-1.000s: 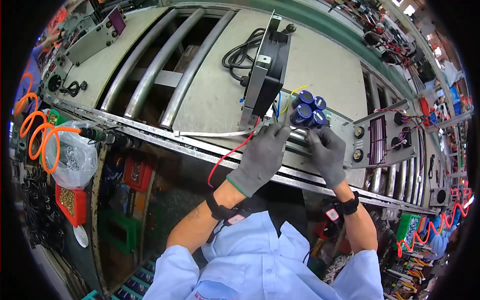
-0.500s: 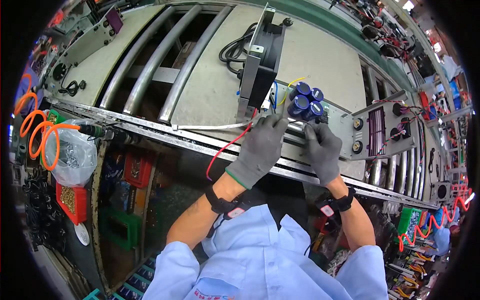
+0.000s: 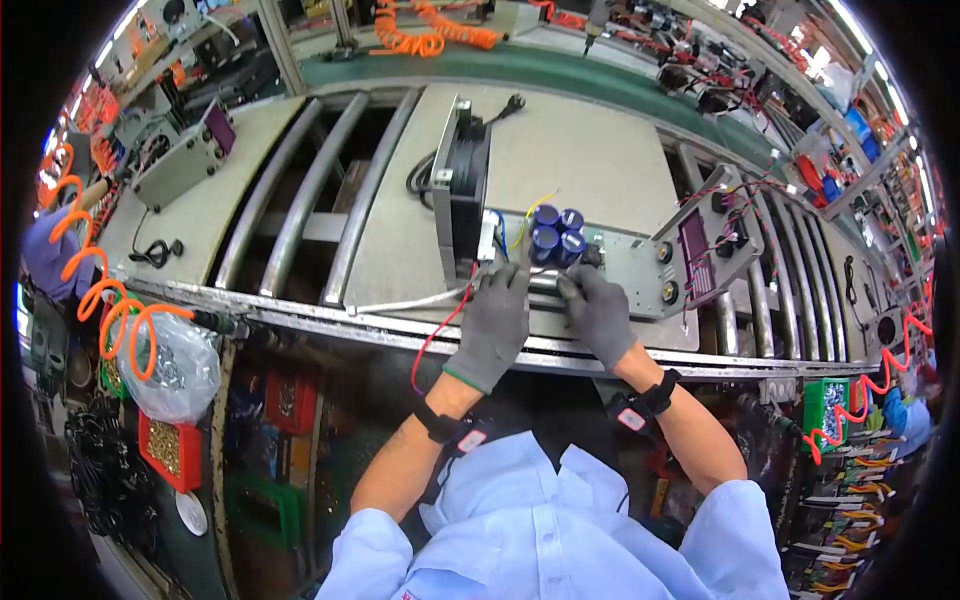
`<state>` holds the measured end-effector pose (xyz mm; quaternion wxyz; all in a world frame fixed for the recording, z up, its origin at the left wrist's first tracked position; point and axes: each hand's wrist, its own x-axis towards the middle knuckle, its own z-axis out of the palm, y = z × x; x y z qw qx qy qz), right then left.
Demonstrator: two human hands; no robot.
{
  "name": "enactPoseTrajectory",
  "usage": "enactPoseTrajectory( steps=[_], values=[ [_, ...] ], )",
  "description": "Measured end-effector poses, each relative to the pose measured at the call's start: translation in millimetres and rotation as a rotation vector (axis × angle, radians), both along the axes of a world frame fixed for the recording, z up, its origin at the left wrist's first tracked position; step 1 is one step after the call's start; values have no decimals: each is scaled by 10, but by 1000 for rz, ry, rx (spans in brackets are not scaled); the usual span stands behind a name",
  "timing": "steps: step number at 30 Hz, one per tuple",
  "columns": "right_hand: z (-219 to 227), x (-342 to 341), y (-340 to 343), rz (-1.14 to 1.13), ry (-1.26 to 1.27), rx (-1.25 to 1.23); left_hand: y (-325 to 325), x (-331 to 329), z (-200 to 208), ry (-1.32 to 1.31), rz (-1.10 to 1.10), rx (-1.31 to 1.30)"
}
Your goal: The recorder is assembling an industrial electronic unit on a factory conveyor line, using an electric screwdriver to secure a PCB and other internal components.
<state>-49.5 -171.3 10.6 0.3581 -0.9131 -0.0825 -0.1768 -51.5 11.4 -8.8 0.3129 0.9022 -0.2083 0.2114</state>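
My left hand (image 3: 497, 318), in a grey glove, is closed at the near edge of an opened metal chassis (image 3: 630, 268); what its fingers hold is hidden. Beside it run a red wire (image 3: 428, 352) and a pale flat strip (image 3: 412, 302). My right hand (image 3: 602, 316), also gloved, is curled at the same edge just to the right, its fingertips' contents hidden. Beyond the hands, several blue cylindrical capacitors (image 3: 544, 243) stand in a cluster. A yellow wire (image 3: 528, 217) rises beside them. An upright panel with a black part (image 3: 466, 190) stands at the chassis's left end.
Steel rollers (image 3: 345, 200) lie between the boards of the conveyor. A purple-grilled panel (image 3: 697, 250) stands at the chassis's right end. Another chassis (image 3: 180, 170) sits far left. An orange coiled hose (image 3: 100, 300) hangs near a plastic bag (image 3: 170, 365) and a red bin (image 3: 170, 450).
The view has tilted up, showing more of the far side. Both hands stay at the chassis's near edge, with my right hand's fingers slightly closer to the capacitors.
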Motion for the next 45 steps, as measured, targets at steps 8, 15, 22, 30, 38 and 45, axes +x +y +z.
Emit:
enactPoseTrajectory(
  steps=[8,15,22,30,38,45],
  values=[
    [230,-29,-101,82,130,67,15,-22,59,-86,67,176],
    [145,112,15,-17,14,-70,-38,-25,36,-73,13,210],
    [54,156,9,19,-170,-98,-182,-45,140,-34,54,144],
    [174,144,72,-48,-17,-156,-100,-121,296,-58,39,3],
    [316,-276,-46,72,-19,53,890,-330,254,90,477,353],
    [453,-359,-58,416,628,369,626,-615,780,304,36,-20]
  ],
)
